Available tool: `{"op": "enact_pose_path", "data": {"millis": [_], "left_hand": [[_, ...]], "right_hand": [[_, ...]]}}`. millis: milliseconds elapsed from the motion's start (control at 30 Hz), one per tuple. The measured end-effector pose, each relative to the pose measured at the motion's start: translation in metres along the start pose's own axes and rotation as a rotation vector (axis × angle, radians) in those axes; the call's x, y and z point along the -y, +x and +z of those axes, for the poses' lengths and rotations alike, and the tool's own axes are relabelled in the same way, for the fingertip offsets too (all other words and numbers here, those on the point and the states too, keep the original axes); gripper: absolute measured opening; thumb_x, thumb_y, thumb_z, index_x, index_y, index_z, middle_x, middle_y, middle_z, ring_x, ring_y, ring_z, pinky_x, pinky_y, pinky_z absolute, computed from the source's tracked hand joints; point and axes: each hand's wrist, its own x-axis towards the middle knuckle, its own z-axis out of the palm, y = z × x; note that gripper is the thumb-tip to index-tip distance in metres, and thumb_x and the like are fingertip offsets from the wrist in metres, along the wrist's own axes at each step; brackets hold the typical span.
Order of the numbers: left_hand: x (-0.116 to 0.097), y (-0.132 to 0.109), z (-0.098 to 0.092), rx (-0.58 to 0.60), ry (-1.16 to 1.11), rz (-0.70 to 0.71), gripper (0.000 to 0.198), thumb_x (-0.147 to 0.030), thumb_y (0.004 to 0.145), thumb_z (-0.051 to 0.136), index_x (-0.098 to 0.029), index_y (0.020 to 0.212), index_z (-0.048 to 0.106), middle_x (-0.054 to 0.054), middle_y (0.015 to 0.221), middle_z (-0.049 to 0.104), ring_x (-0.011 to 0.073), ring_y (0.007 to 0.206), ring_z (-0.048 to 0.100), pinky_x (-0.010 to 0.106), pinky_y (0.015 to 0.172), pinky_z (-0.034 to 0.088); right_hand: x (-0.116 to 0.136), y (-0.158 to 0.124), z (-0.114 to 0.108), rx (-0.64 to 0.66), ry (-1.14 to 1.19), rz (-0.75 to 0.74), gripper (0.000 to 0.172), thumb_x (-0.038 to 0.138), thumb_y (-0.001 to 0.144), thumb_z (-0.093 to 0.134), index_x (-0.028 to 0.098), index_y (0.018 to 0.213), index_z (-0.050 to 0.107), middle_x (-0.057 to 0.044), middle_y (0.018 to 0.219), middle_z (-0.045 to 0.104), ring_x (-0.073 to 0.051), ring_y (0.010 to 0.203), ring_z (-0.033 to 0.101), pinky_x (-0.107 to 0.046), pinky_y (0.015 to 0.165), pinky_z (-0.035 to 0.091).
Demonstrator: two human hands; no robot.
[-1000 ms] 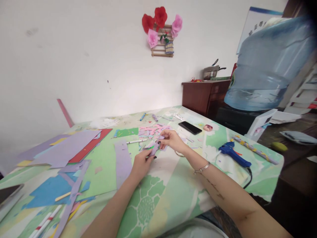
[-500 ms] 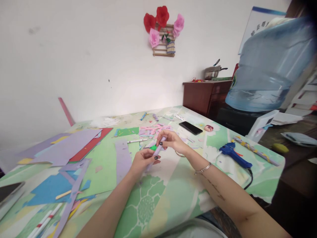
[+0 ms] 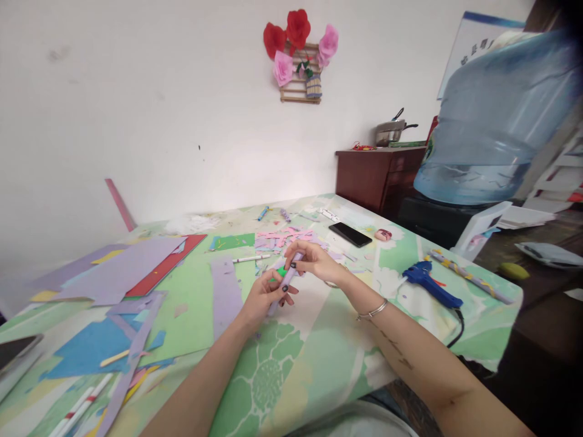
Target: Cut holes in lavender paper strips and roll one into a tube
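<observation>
A slim light purple rolled tube (image 3: 288, 279), apparently of paper or craft foam, is held at a slant above the table's front middle. My left hand (image 3: 266, 297) closes on its lower part, with the thumb along the near side. Around the upper end, my right hand (image 3: 310, 261) pinches it between thumb and fingers. Something bright green (image 3: 277, 275) shows behind the fingers; I cannot tell whether it is part of the tube or separate. Just behind the hands are a white pen-like stick (image 3: 251, 258) and a heap of pink foam scraps (image 3: 286, 237).
Coloured sheets (image 3: 132, 267) and blue scraps (image 3: 91, 346) spread across the left. On the right lie a black phone (image 3: 350, 234), a blue glue gun (image 3: 432, 285) with its cord, and a purple-yellow wrapped stick (image 3: 471, 276). A large water bottle (image 3: 487, 121) stands beyond the right edge.
Both hands stay on the purple tube in nearly the same place. The left fingers have shifted slightly around it, and less of the green thing shows.
</observation>
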Motion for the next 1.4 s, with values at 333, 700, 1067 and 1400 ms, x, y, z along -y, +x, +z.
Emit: {"op": "enact_pose_path", "data": {"millis": [333,700,1067,1400], "left_hand": [[0.004,0.001,0.003,-0.002,0.116,0.008,0.028,-0.040,0.079,0.057,-0.015,0.091,0.061,-0.001,0.065,0.056,0.0079,0.050,0.044,0.022,0.048,0.030],[-0.002,0.001,0.002,-0.211,0.412,0.191,0.028,-0.042,0.080,0.052,-0.017,0.084,0.063,0.002,0.071,0.061,0.0121,0.058,0.048,0.024,0.057,0.039],[0.010,0.001,-0.008,-0.438,0.792,0.438,0.025,-0.027,0.082,0.049,-0.021,0.100,0.065,0.005,0.086,0.067,0.0196,0.076,0.060,0.030,0.073,0.045],[0.009,0.001,-0.009,-0.479,1.045,0.538,0.028,-0.023,0.087,0.044,-0.017,0.105,0.063,0.009,0.089,0.065,0.0209,0.083,0.060,0.031,0.075,0.046]], "right_hand": [[-0.002,-0.001,0.006,-0.069,-0.123,-0.034,0.018,0.009,0.074,0.054,0.016,0.091,0.052,-0.004,0.085,0.062,-0.010,0.064,0.056,-0.022,0.055,0.045],[-0.007,0.001,0.011,-0.338,-0.345,-0.060,0.023,0.033,0.079,0.059,0.021,0.091,0.045,0.002,0.072,0.060,-0.010,0.053,0.054,-0.022,0.050,0.039],[0.003,-0.002,0.012,-0.194,-0.621,-0.042,0.035,0.035,0.092,0.039,0.018,0.061,0.040,0.004,0.048,0.050,-0.009,0.049,0.048,-0.021,0.057,0.035],[-0.001,-0.002,0.015,-0.197,-0.545,-0.023,0.033,0.037,0.092,0.039,0.019,0.065,0.038,0.006,0.046,0.046,-0.009,0.045,0.044,-0.021,0.056,0.033]]}}
